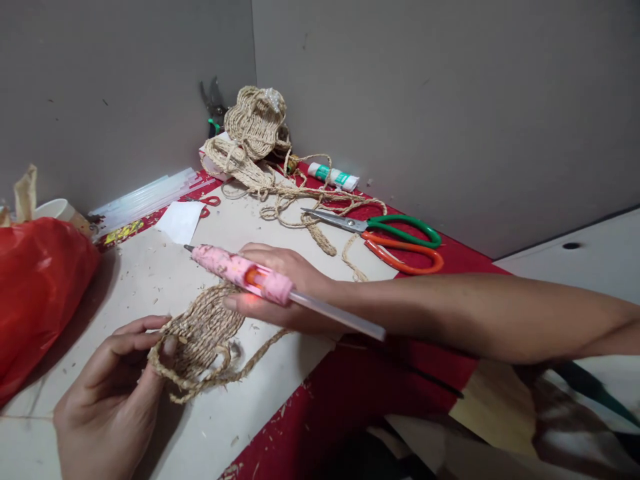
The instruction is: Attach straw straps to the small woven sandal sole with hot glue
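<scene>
My left hand (113, 387) pinches the near-left edge of a small woven straw-rope piece (205, 330), thumb inside and fingers outside. A loose end of the braided rope (263, 350) trails from it to the right. My right hand (285, 277) is wrapped around a pink glue gun (230, 267), whose dark nozzle points up and left above the woven piece. From its back end sticks a long translucent glue stick (343, 315). An orange glow shows in the gun's side opening. The right fingers are partly hidden behind the gun.
Large scissors (365, 227) with green and orange handles lie at the right, near a glue tube (333, 177). Behind stand finished woven pieces (255, 123) and pruning shears (214, 103). Spare glue sticks (150, 195), white paper (181, 222) and a red bag (43, 293) are leftward. Grey walls (440, 100) enclose the back.
</scene>
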{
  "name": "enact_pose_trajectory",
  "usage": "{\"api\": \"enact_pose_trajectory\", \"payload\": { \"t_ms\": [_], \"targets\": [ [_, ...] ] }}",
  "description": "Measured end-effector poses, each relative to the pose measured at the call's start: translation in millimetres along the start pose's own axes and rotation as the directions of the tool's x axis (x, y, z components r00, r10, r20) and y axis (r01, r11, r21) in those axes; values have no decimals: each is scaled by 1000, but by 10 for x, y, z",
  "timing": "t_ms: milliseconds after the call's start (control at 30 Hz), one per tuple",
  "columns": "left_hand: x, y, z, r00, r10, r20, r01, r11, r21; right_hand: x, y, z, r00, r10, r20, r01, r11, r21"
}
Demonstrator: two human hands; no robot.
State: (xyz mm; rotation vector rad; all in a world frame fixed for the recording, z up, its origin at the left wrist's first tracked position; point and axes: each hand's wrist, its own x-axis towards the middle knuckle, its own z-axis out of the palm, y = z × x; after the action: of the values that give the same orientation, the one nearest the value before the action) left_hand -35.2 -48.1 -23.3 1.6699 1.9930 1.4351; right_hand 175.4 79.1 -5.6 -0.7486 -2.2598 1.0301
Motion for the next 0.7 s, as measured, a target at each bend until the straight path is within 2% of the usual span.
{"api": "enact_pose_trajectory", "payload": {
  "t_ms": [67,133,267,567,700],
  "targets": [
    [-4,22,7,999,-38,-2,38,999,-22,61,31,11,997,63,55,-69,989,129],
    [-3,54,17,998,-70,-12,69,997,-33,104,97,37,993,74,90,-92,974,207],
    [4,113,28,996,-85,-1,85,995,-44,141,216,86,994,22,104,-48,967,250],
    [61,132,19,983,-132,125,136,990,-30,124,190,6,980,-41,194,-42,913,407],
    [91,136,-12,971,-187,146,193,981,-27,135,241,58,974,-127,187,24,881,472]
  ]
}}
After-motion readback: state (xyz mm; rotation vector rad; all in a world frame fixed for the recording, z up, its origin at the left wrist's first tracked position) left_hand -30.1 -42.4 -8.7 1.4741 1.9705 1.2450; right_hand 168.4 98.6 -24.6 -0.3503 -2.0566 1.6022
